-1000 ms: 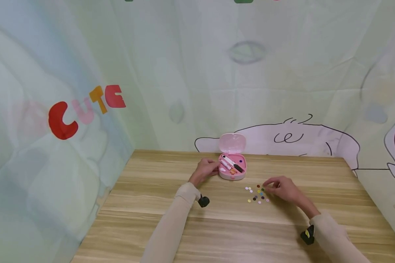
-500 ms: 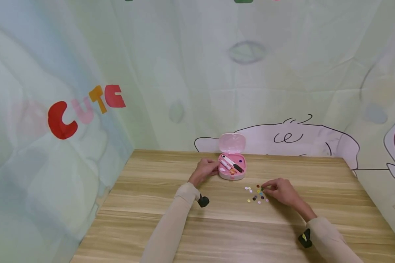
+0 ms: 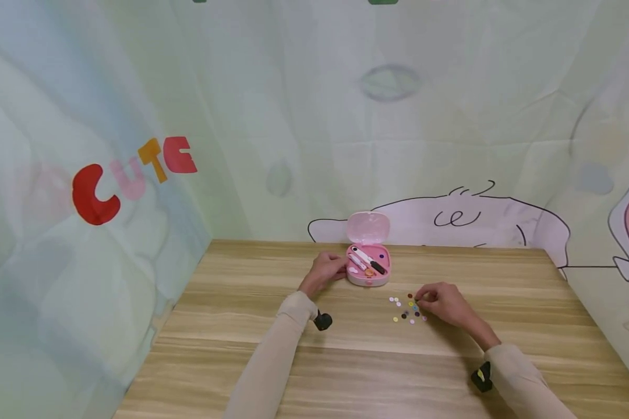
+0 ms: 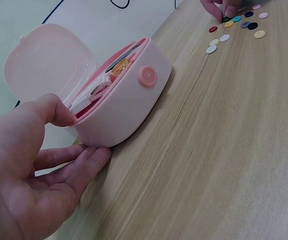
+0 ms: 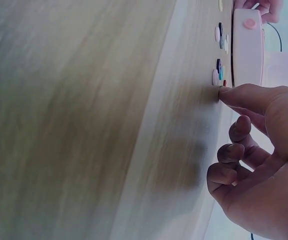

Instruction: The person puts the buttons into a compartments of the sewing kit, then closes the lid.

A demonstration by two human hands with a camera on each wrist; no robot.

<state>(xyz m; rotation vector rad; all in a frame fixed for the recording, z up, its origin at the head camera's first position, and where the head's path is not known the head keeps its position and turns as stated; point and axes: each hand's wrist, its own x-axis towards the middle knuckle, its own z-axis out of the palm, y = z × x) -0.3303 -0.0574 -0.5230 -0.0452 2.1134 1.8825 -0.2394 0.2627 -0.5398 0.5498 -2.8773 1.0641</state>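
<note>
My left hand [image 3: 326,270] holds the near left side of a small pink box [image 4: 121,110], thumb on the rim and fingers low against the wall. The box's lid [image 3: 368,227] stands raised. Inside lie white tools [image 3: 363,256], one with a dark end, and a small orange item [image 4: 120,67]. To the right, my right hand [image 3: 444,302] pinches a dark green button [image 4: 226,19] between thumb and forefinger, low at the tabletop. Its other fingers are curled. Loose buttons lie beside it, among them a red button [image 4: 213,29], a white button [image 4: 225,38] and a cream button [image 4: 259,34].
The wooden table [image 3: 356,378] runs back to a printed cloth backdrop [image 3: 314,128] close behind the box. Both sleeved wrists carry a small black camera, such as the left wrist's camera [image 3: 322,320].
My right hand has shifted slightly left toward the buttons, and its fingertips have come together over the green one. The left hand stays at the box. The head view has shifted a little.
</note>
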